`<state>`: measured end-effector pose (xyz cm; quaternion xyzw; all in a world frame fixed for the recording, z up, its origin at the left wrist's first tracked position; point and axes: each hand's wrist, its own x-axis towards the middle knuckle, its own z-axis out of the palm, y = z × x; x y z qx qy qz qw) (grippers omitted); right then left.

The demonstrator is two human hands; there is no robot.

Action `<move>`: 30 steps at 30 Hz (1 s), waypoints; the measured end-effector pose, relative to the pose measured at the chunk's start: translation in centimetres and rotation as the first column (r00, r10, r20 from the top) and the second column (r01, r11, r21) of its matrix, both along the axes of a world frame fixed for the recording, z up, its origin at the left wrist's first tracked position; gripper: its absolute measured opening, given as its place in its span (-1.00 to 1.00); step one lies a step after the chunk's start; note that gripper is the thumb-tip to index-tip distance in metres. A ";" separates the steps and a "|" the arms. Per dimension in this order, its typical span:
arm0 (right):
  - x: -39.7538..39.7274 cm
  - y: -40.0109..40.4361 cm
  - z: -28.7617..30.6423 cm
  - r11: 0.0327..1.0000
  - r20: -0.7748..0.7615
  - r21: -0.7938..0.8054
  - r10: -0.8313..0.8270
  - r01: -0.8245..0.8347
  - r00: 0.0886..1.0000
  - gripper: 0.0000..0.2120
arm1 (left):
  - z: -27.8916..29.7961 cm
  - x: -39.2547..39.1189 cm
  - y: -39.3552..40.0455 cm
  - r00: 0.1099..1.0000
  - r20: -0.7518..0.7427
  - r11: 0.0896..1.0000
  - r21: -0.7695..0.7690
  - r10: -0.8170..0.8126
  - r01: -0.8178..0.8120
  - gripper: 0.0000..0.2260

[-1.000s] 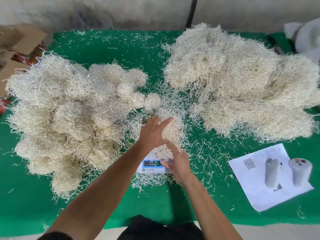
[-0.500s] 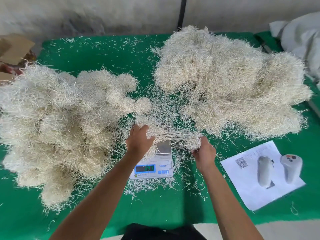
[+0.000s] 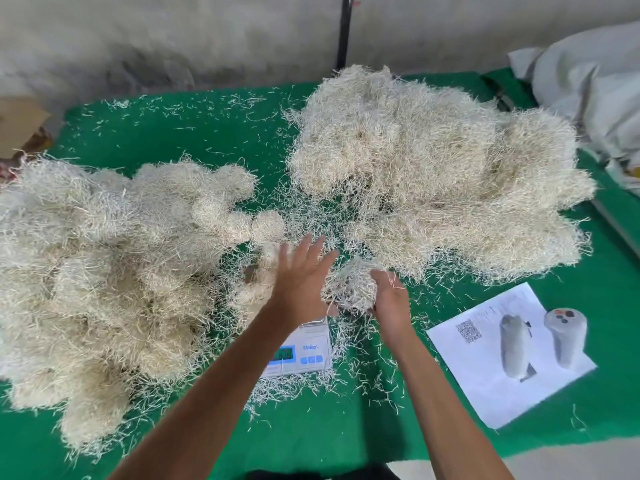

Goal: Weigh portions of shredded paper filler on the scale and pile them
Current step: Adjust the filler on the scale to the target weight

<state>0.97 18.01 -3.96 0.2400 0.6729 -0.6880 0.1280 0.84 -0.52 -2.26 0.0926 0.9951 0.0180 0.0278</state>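
A small white digital scale [image 3: 304,351] sits on the green mat near the front centre, partly hidden by my left forearm. My right hand [image 3: 389,301] holds a clump of pale shredded paper filler [image 3: 349,284] just above and behind the scale. My left hand [image 3: 299,277] hovers with its fingers spread straight, left of that clump and holding nothing. A wide pile of filler [image 3: 104,278] covers the left of the mat. A larger heap of filler [image 3: 433,171] lies at the back right.
A white printed sheet [image 3: 481,372] with two pale controllers [image 3: 564,336] on it lies at the front right. Loose shreds litter the green mat [image 3: 194,129]. A grey sack [image 3: 595,84] sits at the far right, cardboard [image 3: 17,123] at the far left.
The portion stretched between both hands has come apart. My left hand has let go and spread open, while my right hand keeps a clump. The scale's plate is uncovered.
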 end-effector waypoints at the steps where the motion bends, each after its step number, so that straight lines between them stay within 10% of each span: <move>1: -0.1 -0.2 0.6 1.000 -0.009 0.028 0.013 -0.013 1.000 -0.31 | -0.6 -0.8 0.5 0.997 0.063 0.998 0.008 -0.055 0.054 -0.04; 7: -2.1 2.2 5.7 0.993 -0.160 0.076 0.103 -0.091 0.982 -0.29 | -4.8 -2.1 -0.2 0.999 0.034 0.995 0.095 0.019 -0.022 -0.73; 10: -2.1 1.2 7.2 0.993 -0.195 0.068 0.104 -0.093 0.975 -0.40 | -5.4 -1.8 -0.1 0.995 0.003 0.982 0.160 0.105 -0.104 -0.74; 11: -2.0 0.6 7.3 0.986 -0.189 0.089 0.153 -0.138 0.970 -0.77 | -5.4 -1.8 0.0 0.992 -0.002 0.977 0.177 0.123 -0.121 -0.75; 16: -4.1 0.0 9.6 0.970 -0.153 -0.238 -0.080 0.042 0.985 -0.74 | -5.3 -2.1 -0.5 0.974 0.003 0.938 0.269 0.227 -0.219 -0.71; 22: -3.1 -2.4 10.2 0.959 -0.070 -0.277 0.036 -0.054 0.997 -0.79 | -5.0 -2.4 -0.9 0.941 0.131 0.872 0.356 0.311 -0.337 -0.74; 30: -2.8 -1.8 11.9 0.697 0.058 -0.696 -0.184 0.172 0.981 -0.57 | -3.7 -3.0 -1.5 0.881 0.111 0.760 0.465 0.459 -0.454 -0.76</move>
